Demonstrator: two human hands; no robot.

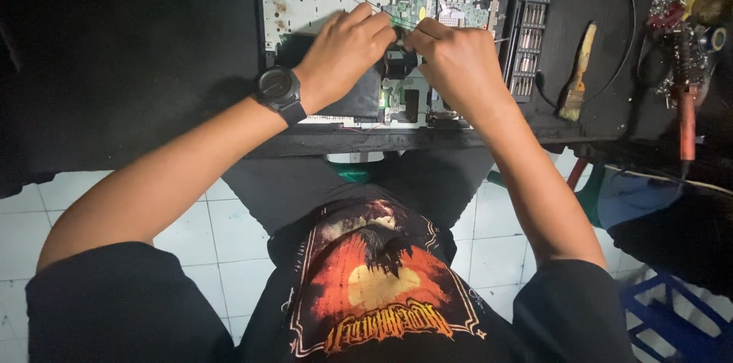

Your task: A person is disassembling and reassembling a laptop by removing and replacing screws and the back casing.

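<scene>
Hands met over opened laptop chassis [321, 4] on black table [114, 65]; left hand [343, 54], wristwatch [279, 90] worn at wrist, fingers curled, tips pinched at small part near green circuit board [447, 0]; right hand [454, 65] clenched likewise, tips touching left's; whether anything is gripped cannot be told; chassis seen at 12 o'clock from torso; screwdriver-bit case [527, 46] at 3 o'clock of chassis; brush [576, 77] beyond it.
</scene>
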